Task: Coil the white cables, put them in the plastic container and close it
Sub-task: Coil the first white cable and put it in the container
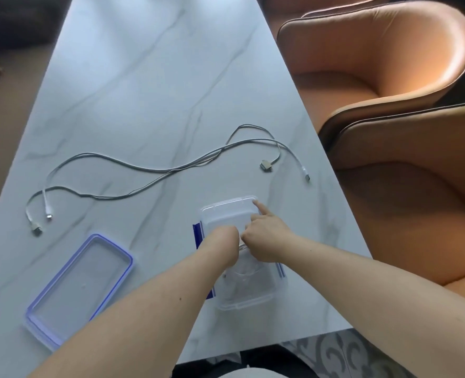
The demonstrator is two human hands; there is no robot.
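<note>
The table [149, 85] looks like polished marble, pale with grey veins and a soft sheen. The container [227, 211] is clear, glossy plastic; the lid [80, 289] is the same, edged with a blue rim. The cables [133, 167] have a smooth, matt white sheath and metallic plugs. The chairs [389, 58] look like smooth tan leather, lightly shiny.

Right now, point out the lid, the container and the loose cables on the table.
lid [80, 290]: head view, on its clear centre panel, inside the blue rim.
container [227, 211]: head view, on its far clear rim, beyond both hands.
loose cables [133, 166]: head view, on the middle stretch where they run side by side.
</note>
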